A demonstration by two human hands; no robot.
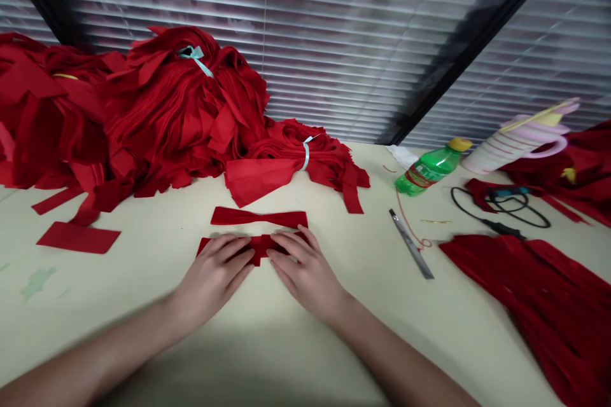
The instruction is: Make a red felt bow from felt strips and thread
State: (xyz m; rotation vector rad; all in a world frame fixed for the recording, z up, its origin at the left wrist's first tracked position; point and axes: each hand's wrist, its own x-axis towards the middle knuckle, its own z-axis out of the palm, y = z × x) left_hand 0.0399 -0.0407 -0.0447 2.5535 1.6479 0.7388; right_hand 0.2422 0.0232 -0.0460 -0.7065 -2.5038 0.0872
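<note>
A small red felt piece (pixel 260 246) lies on the cream table (pixel 267 331) in front of me, gathered into pleats at its middle. My left hand (pixel 217 276) rests on its left half, fingers stretched flat and pressing down. My right hand (pixel 305 270) presses its right half the same way, fingers extended and close together. Just beyond it lies a finished-looking red bow shape (pixel 259 217), pinched at the centre, untouched by either hand.
Big heaps of red felt strips (pixel 157 108), some tied in bundles (pixel 298 159), fill the back left. A flat red rectangle (pixel 79 237) lies at left. Right of my hands are a metal blade (pixel 411 244), a green bottle (pixel 429 170), black scissors (pixel 501 206), a pink jug (pixel 520 140) and red cloth (pixel 539 292).
</note>
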